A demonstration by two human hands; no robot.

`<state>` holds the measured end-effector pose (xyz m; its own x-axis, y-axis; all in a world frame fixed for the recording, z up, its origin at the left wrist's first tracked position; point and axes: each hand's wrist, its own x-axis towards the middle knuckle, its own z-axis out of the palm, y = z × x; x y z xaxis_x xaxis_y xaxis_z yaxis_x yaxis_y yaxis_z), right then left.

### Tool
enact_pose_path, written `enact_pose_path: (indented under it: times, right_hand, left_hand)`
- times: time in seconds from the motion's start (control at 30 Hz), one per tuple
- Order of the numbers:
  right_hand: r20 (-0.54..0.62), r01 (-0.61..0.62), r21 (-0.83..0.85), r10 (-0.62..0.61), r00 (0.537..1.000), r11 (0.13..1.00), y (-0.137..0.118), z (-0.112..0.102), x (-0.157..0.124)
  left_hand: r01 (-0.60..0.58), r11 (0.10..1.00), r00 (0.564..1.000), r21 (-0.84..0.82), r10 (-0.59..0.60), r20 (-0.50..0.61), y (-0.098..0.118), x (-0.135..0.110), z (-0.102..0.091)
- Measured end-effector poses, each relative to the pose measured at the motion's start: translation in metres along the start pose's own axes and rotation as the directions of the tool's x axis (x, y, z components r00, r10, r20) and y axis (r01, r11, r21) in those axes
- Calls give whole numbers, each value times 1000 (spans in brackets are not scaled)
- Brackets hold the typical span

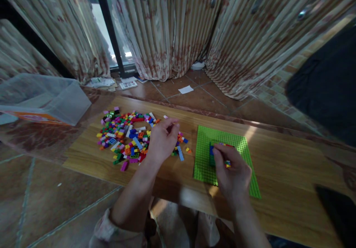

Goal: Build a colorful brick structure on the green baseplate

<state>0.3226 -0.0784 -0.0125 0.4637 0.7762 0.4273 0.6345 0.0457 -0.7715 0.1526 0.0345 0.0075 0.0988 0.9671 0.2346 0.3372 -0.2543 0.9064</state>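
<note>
A heap of small toy building bricks (128, 133) in many colours lies on the wooden board. Over its right side is my left hand (162, 140), its thumb and fingers curled together; whatever may be between them is hidden. My right hand (233, 170) is above the green baseplate (203, 136), with thumb and forefinger closed at a blue brick (211, 150) on a low build. Dark green bricks (212, 161) form the left side of that build. Red and yellow pieces show along its far edge, while my right hand covers much of the rest.
A clear plastic bin (63, 99) with an orange label stands at the left. Loose bricks (188, 150) lie between heap and baseplate. A dark flat object (335, 214) is at the right end. Beyond the board are curtains (172, 36) and papers (185, 89) on the tiled floor.
</note>
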Motion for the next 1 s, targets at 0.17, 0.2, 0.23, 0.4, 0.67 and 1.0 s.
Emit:
enact_pose_path:
  times: [0.17,0.2,0.23,0.4,0.67,1.0]
  right_hand:
    - [237,139,-103,-111,965,985,-14,35,-2]
    - [250,130,-127,-96,964,983,-15,41,-1]
    - [259,120,-146,-79,963,982,-16,45,1]
    - [280,71,-193,-14,960,979,-16,63,8]
    - [263,49,-380,57,963,924,-19,79,14]
    - [229,-9,-96,31,973,995,-21,51,8]
  left_hand:
    - [9,1000,1000,1,-9,18,1,-1,-3]
    - [13,1000,1000,5,-13,23,2,-2,-4]
    - [18,1000,999,10,-19,27,3,-2,-4]
    - [34,999,998,21,-35,54,5,-1,-6]
    - [26,1000,996,-10,-25,86,-3,1,-5]
    - [27,1000,992,15,-29,122,1,-2,1]
